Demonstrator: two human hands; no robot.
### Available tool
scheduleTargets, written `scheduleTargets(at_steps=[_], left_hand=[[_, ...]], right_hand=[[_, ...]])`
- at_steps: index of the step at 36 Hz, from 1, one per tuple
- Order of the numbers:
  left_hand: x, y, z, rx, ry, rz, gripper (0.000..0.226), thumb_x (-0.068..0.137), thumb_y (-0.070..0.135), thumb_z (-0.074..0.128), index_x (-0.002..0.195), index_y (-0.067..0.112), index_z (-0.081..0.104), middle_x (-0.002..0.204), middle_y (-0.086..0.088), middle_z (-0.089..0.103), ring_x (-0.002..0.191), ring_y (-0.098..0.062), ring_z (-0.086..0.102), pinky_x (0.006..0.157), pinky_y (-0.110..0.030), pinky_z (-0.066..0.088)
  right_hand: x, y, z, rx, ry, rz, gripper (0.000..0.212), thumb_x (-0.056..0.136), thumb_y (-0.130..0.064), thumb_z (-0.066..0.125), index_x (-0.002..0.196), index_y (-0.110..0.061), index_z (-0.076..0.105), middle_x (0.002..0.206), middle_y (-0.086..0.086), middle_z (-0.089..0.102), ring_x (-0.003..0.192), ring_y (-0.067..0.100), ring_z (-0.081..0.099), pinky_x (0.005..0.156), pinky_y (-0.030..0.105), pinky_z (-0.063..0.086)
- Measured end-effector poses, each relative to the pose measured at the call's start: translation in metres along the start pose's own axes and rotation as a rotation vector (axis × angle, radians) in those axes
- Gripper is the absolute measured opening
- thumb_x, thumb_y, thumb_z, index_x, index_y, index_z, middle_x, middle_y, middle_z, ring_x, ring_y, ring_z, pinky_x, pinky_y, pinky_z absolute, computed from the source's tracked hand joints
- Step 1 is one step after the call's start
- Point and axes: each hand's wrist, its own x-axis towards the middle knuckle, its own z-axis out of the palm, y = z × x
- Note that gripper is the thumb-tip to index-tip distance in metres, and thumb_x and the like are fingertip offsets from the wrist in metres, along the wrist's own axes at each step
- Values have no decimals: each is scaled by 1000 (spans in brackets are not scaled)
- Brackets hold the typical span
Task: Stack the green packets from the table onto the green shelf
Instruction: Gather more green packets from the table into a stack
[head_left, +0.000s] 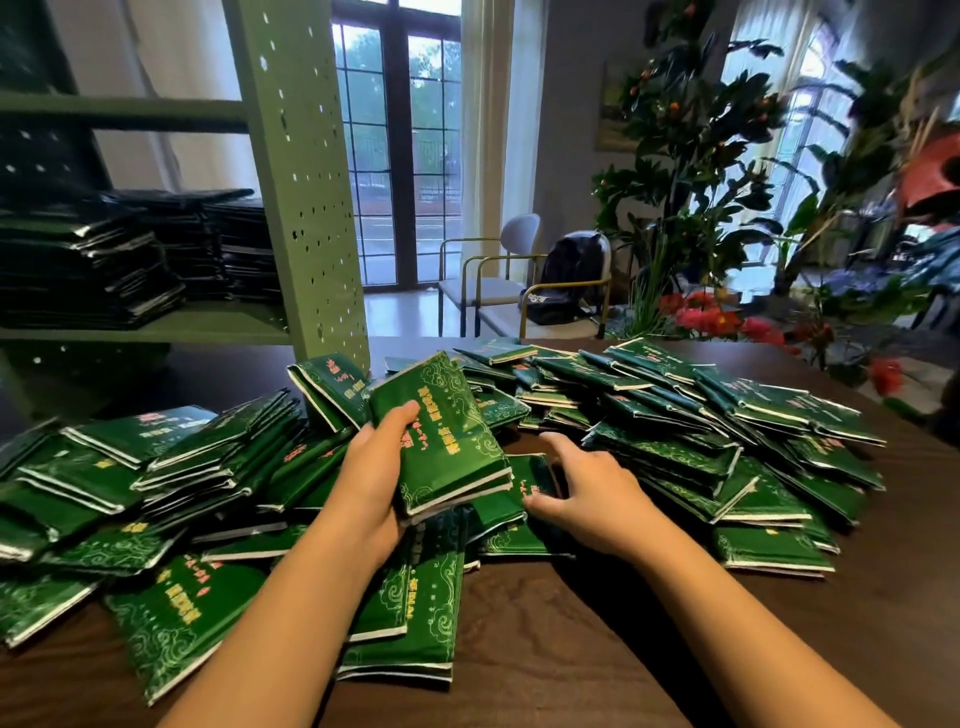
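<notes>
The left hand (374, 470) has its grip clamped on a small bundle of flat green foil packets with pale printed scrollwork (441, 441). The thumb lies across the top face and the fingers are beneath. The bundle is held tilted just above the sprawling heap of like green packets (701, 431) that covers the dark wooden surface (597, 649). The right hand (589, 491) reaches to a single green packet (532, 478) lying just beside the bundle's near corner. Its grip is curled round that packet's right edge, thumb at the far end and fingertips at the near end, though whether the packet has left the heap cannot be told. The step in hand looks to be gathering a bundle for carrying. To do it well, lay the single packet on top square with the rest, same face up, and tap the edges true, since slippery foil will probably fan out of a loose hold. A bundle modest enough for one hand is safest. The pale green perforated metal shelf (306, 208) stands at the left beyond the heap, with dark piles of packets (104, 260) on its board, and the bundle should go down flat on or beside those.
</notes>
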Motion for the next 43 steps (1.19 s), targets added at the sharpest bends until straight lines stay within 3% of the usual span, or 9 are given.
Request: scheduleTargets(at_steps=[7, 10, 13, 17, 23, 27, 35, 41, 43], left_hand=[[2, -4, 0, 9, 12, -20, 34, 94, 30, 58, 123, 13, 62, 108, -15, 72, 91, -31, 70, 82, -48, 56], [3, -4, -1, 4, 7, -31, 34, 94, 30, 58, 123, 13, 62, 107, -14, 72, 86, -29, 71, 76, -44, 58], [2, -4, -1, -1, 1, -36, 34, 95, 29, 57, 124, 11, 61, 104, -15, 72, 75, -26, 72, 60, -38, 59], [0, -3, 1, -13, -2, -50, 34, 95, 27, 57, 124, 9, 60, 100, -16, 72, 66, -24, 72, 50, -35, 57], [-1, -2, 0, -12, -4, -63, 34, 95, 27, 58, 123, 9, 61, 97, -14, 74, 67, -24, 72, 51, -35, 58], [-1, -2, 0, -14, -1, -74, 34, 95, 28, 58, 123, 10, 61, 99, -15, 73, 65, -23, 72, 48, -35, 57], [0, -2, 0, -23, 21, -84, 35, 95, 28, 58, 124, 10, 60, 104, -16, 73, 74, -27, 72, 56, -38, 59], [-2, -1, 1, 5, 22, -83, 34, 95, 27, 58, 123, 9, 61, 100, -15, 74, 72, -26, 72, 58, -37, 60], [-3, -1, 2, 24, 27, -78, 33, 95, 27, 58, 122, 9, 61, 98, -14, 74, 72, -25, 72, 61, -37, 59]], right_hand=[[-2, -7, 1, 334, 29, -85, 86, 85, -18, 66, 149, -36, 12, 132, 6, 51, 101, 18, 49, 94, 35, 42], [-4, -9, 0, 528, 44, -107, 88, 85, -11, 67, 150, -36, 13, 141, 6, 44, 119, 17, 48, 96, 26, 39], [-4, -12, 2, 452, 24, -92, 90, 83, -21, 70, 150, -35, 12, 147, 4, 38, 132, 23, 39, 107, 34, 34], [-5, -12, -1, 191, -31, -10, 86, 85, -41, 66, 151, -30, 11, 137, 6, 47, 129, 30, 38, 104, 37, 35], [-1, -12, 6, 361, -56, -15, 86, 83, -26, 69, 147, -42, 13, 137, 12, 48, 118, 32, 51, 101, 45, 41], [-4, -14, 7, 605, -32, -48, 87, 84, -7, 66, 146, -43, 18, 120, 1, 50, 90, 18, 61, 76, 29, 52], [-3, -18, 2, 927, 48, 3, 79, 80, 4, 68, 142, -32, 34, 117, 5, 53, 91, 22, 64, 73, 27, 57], [1, -9, -7, 1100, 110, 80, 55, 82, 7, 63, 131, -11, 48, 76, 9, 62, 69, 21, 62, 70, 44, 56], [0, -6, -13, 1127, 188, 65, 44, 84, 6, 61, 124, -12, 54, 71, 5, 61, 65, 17, 63, 61, 39, 58]])
